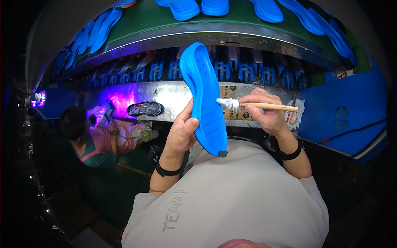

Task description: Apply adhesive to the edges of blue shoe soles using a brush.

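A blue shoe sole (205,89) stands nearly upright in front of my chest, its inner face toward me. My left hand (182,130) is closed around its left edge, thumb on the near side. In my right hand (266,110) is a brush (269,107) with a pale wooden handle, pinched between thumb and fingers. The brush's white-coated tip touches or sits very close to the right edge of the sole, around mid-length. A small dark patch marks the sole's lower end.
Several blue soles (264,9) lie on a green conveyor (231,21) with a metal rim. Below it runs a metal bench (171,93) bearing a dark shoe (144,108) and brown cardboard. A co-worker (93,136) sits left under purple light; a blue panel (345,115) stands right.
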A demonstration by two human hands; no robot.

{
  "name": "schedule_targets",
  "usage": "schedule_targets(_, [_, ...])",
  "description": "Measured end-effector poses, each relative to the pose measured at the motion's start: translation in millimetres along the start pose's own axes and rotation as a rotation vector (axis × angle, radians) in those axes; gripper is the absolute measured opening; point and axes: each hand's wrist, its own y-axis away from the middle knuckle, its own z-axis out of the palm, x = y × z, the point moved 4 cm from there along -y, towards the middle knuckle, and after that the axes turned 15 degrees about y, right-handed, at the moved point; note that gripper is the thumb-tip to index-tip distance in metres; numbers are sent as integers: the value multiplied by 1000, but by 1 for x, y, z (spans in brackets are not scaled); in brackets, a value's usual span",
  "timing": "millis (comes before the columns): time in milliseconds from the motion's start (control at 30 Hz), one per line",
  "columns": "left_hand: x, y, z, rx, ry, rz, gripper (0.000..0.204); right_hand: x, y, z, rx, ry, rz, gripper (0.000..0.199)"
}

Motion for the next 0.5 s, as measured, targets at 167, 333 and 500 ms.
schedule_targets(167, [1, 0, 5, 83, -64, 12, 102, 4, 1, -3, 14, -61, -5, 17])
schedule_targets(333, [0, 1, 14, 22, -76, -44, 104, 4, -9, -9, 135, -97, 41, 17])
schedule_targets(500, [4, 2, 7, 26, -103, -26, 105, -4, -3, -3, 88, 8, -62, 16])
